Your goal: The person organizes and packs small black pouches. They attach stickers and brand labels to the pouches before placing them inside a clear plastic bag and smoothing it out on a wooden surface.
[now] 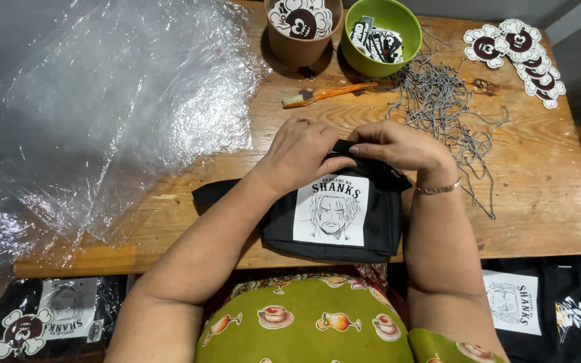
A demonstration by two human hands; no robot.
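A small black fabric bag point(378, 222) with a white printed drawing on its front lies on the wooden table point(546, 195) just in front of me. Its black strap point(215, 191) trails off to the left. My left hand point(298, 153), with a ring on one finger, and my right hand point(398, 144), with a bracelet at the wrist, meet at the bag's top edge. Both pinch the black fabric there with closed fingers.
Clear plastic bags point(95, 101) cover the table's left half. At the back stand a brown cup of cut-out stickers point(302, 27) and a green bowl point(381, 33). An orange toothbrush point(331, 94), a heap of ball chains point(438, 101) and more stickers point(519, 57) lie right. Packed black bags point(546, 309) sit below.
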